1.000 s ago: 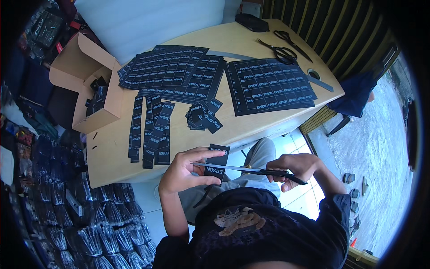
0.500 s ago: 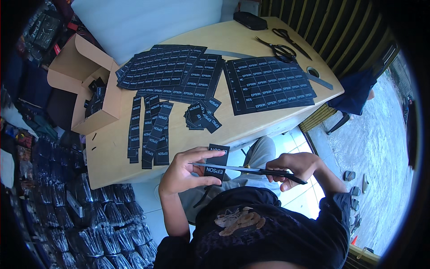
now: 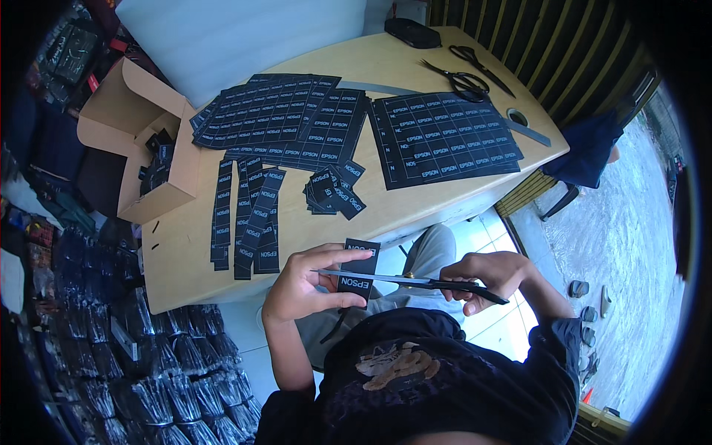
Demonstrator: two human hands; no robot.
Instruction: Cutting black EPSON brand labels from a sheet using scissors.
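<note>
My left hand holds a short black label piece with white lettering, fingers on its upper part and thumb near its lower end. Black-handled scissors are gripped in my right hand. Their blades lie across the label piece between its two printed marks, with the tips by my left palm. On the table behind my hands lie several long black label strips, some overlapping. To their right is a loose pile of small cut label pieces.
Stacked black printed sheets and more sheets cover the table's far side. An open cardboard box with black pieces stands at left. Spare scissors, a tape roll, a metal ruler and a black case lie farther back.
</note>
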